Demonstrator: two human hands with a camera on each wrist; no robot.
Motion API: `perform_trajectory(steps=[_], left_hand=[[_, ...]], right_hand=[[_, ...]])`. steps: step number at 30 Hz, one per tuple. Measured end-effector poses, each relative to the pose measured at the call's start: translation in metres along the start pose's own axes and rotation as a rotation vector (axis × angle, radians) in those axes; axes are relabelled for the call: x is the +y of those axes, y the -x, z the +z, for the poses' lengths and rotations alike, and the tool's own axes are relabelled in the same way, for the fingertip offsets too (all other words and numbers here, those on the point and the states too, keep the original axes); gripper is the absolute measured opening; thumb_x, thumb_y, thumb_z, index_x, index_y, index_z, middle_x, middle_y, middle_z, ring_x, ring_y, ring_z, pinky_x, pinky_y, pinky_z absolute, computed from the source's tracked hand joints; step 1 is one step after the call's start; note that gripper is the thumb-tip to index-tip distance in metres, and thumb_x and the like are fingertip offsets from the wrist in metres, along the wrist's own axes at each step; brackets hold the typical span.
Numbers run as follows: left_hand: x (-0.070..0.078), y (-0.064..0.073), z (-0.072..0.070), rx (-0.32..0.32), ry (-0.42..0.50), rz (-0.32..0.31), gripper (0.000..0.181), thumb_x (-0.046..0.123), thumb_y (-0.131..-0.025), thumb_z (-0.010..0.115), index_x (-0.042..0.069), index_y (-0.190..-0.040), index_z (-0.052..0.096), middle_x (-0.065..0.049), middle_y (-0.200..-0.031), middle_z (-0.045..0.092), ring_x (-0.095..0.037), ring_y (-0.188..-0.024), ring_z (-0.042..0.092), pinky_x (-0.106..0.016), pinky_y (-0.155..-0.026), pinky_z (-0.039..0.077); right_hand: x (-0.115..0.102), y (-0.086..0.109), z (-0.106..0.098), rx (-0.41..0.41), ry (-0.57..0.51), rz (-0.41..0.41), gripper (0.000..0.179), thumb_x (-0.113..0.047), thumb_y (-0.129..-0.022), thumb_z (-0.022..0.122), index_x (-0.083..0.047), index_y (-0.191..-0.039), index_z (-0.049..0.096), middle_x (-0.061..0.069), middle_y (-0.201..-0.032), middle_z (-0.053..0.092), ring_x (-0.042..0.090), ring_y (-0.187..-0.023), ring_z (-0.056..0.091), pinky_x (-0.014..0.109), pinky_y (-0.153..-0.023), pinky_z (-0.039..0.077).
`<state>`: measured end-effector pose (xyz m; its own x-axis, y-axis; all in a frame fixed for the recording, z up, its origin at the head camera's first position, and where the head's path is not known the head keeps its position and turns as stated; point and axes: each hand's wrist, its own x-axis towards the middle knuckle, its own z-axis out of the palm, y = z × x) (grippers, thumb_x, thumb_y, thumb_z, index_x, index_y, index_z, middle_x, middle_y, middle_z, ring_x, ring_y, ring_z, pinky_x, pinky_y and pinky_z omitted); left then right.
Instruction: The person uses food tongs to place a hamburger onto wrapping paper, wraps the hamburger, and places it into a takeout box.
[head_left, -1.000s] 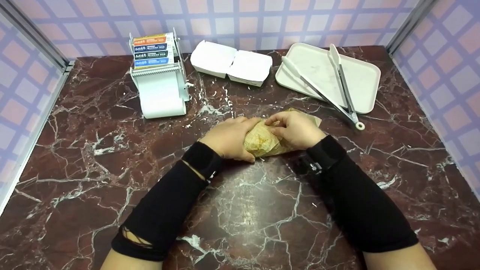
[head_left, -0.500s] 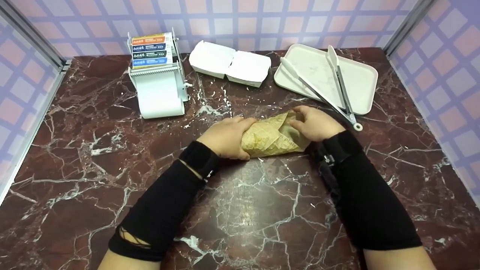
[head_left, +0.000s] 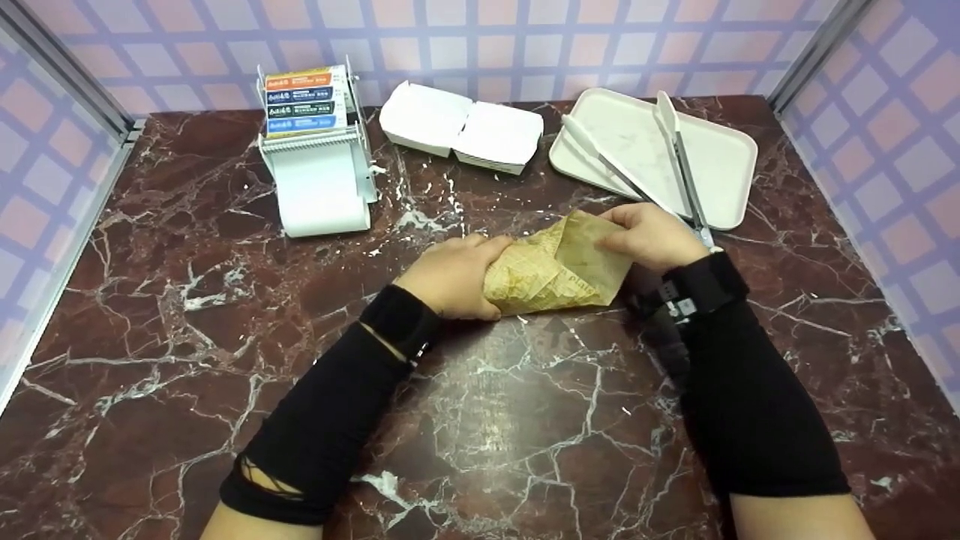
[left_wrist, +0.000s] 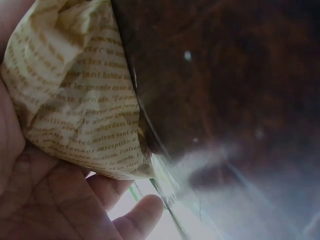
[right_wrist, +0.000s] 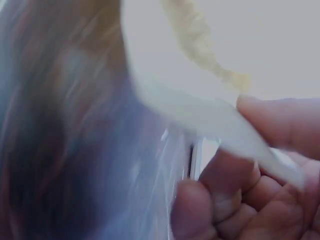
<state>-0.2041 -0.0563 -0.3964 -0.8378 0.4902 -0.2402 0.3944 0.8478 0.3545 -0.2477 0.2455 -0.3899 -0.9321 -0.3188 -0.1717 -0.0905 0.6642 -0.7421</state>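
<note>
A bundle wrapped in printed brown food paper [head_left: 521, 281] lies on the marble table [head_left: 495, 420] in the head view; what it holds is hidden. My left hand [head_left: 456, 276] grips its left end, the palm round the crumpled side. Lines of print show on the wrapping [left_wrist: 85, 95] in the left wrist view. On the right, a loose flap of the paper [head_left: 592, 259] stands out from the bundle. Its outer edge is pinched by my right hand [head_left: 660, 236]; the right wrist view shows thumb and fingers at the blurred paper [right_wrist: 185, 105].
Behind the bundle stands an open white paper box [head_left: 461, 124]. To the back left is a dispenser rack with a white roll [head_left: 322, 195] and colourful label boxes [head_left: 300, 101]. Tongs [head_left: 686, 176] lie across a pale tray [head_left: 724, 161] at the back right, close behind my right hand.
My right hand has moved from the bundle's top out to the right, drawing the paper flap outward and open. The left hand holds its place on the left end.
</note>
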Motion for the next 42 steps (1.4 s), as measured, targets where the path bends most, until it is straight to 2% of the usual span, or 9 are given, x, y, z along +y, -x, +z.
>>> perform_trajectory(steps=[3, 6, 11, 14, 19, 27, 34, 38, 42], left_hand=[[0.001, 0.001, 0.0, 0.0, -0.006, -0.003, 0.11, 0.044, -0.075, 0.089, 0.026, -0.167, 0.03, -0.006, -0.164, 0.045, -0.033, -0.147, 0.046, -0.055, -0.127, 0.032], [0.002, 0.002, 0.0, 0.001, -0.016, -0.002, 0.11, 0.045, -0.076, 0.088, 0.025, -0.167, 0.029, -0.006, -0.164, 0.045, -0.034, -0.147, 0.046, -0.055, -0.127, 0.032], [0.002, 0.001, 0.0, 0.005, -0.024, 0.0, 0.11, 0.046, -0.076, 0.088, 0.024, -0.167, 0.029, -0.007, -0.163, 0.046, -0.035, -0.146, 0.047, -0.055, -0.127, 0.032], [0.002, 0.001, 0.001, 0.005, -0.025, -0.001, 0.11, 0.046, -0.076, 0.088, 0.024, -0.167, 0.029, -0.007, -0.164, 0.045, -0.035, -0.147, 0.047, -0.055, -0.128, 0.031], [0.002, 0.001, 0.001, 0.014, -0.036, 0.008, 0.11, 0.047, -0.077, 0.087, 0.024, -0.167, 0.029, -0.007, -0.164, 0.045, -0.035, -0.146, 0.047, -0.056, -0.127, 0.032], [0.005, 0.003, 0.003, 0.007, -0.067, -0.018, 0.112, 0.05, -0.079, 0.086, 0.021, -0.168, 0.025, -0.01, -0.166, 0.042, -0.036, -0.151, 0.042, -0.06, -0.13, 0.025], [0.015, 0.007, 0.003, -0.024, -0.158, -0.079, 0.116, 0.055, -0.087, 0.079, 0.015, -0.17, 0.01, -0.013, -0.177, 0.017, -0.043, -0.163, 0.013, -0.062, -0.133, 0.011], [0.016, 0.007, 0.004, -0.014, -0.162, -0.064, 0.114, 0.054, -0.088, 0.079, 0.01, -0.169, 0.012, -0.014, -0.176, 0.02, -0.04, -0.162, 0.018, -0.06, -0.133, 0.014], [0.015, 0.006, 0.003, -0.006, -0.139, -0.055, 0.112, 0.054, -0.087, 0.08, 0.009, -0.168, 0.017, -0.014, -0.173, 0.027, -0.036, -0.16, 0.028, -0.058, -0.133, 0.019]], right_hand=[[0.002, -0.001, 0.005, -0.065, -0.487, 0.021, 0.021, -0.003, -0.098, 0.066, 0.008, -0.116, 0.07, -0.004, -0.091, 0.074, 0.006, -0.081, 0.066, 0.016, -0.073, 0.056], [0.001, -0.002, 0.011, -0.142, -0.95, 0.117, 0.017, -0.007, -0.106, 0.059, 0.004, -0.117, 0.066, 0.003, -0.098, 0.077, 0.013, -0.086, 0.072, 0.024, -0.078, 0.062], [-0.003, -0.003, 0.015, -0.25, -1.251, 0.3, 0.066, -0.066, -0.106, 0.03, -0.01, -0.121, 0.063, 0.009, -0.099, 0.077, 0.024, -0.09, 0.074, 0.039, -0.084, 0.062], [-0.003, -0.002, 0.016, -0.364, -1.323, 0.327, 0.089, -0.082, -0.096, 0.021, -0.01, -0.119, 0.069, 0.012, -0.104, 0.079, 0.027, -0.098, 0.075, 0.041, -0.091, 0.06], [0.0, 0.0, 0.018, -0.52, -1.38, 0.251, 0.101, -0.087, -0.09, 0.015, -0.008, -0.118, 0.072, 0.015, -0.112, 0.078, 0.029, -0.105, 0.073, 0.039, -0.095, 0.06], [-0.009, 0.001, 0.028, -0.45, -1.38, 0.199, 0.092, -0.08, -0.096, 0.018, -0.012, -0.115, 0.076, 0.012, -0.102, 0.079, 0.023, -0.089, 0.075, 0.032, -0.077, 0.064], [-0.017, 0.003, 0.036, -0.716, -1.54, -0.015, 0.1, -0.079, -0.096, 0.012, -0.004, -0.115, 0.073, 0.02, -0.11, 0.078, 0.032, -0.101, 0.076, 0.045, -0.092, 0.063], [-0.025, 0.004, 0.042, -0.666, -1.55, -0.093, 0.097, -0.079, -0.097, 0.012, -0.005, -0.118, 0.072, 0.02, -0.112, 0.077, 0.033, -0.103, 0.076, 0.048, -0.092, 0.063], [-0.038, 0.009, 0.051, -0.481, -1.488, -0.101, 0.092, -0.079, -0.097, 0.011, -0.01, -0.117, 0.07, 0.012, -0.106, 0.077, 0.025, -0.097, 0.074, 0.039, -0.092, 0.06]])
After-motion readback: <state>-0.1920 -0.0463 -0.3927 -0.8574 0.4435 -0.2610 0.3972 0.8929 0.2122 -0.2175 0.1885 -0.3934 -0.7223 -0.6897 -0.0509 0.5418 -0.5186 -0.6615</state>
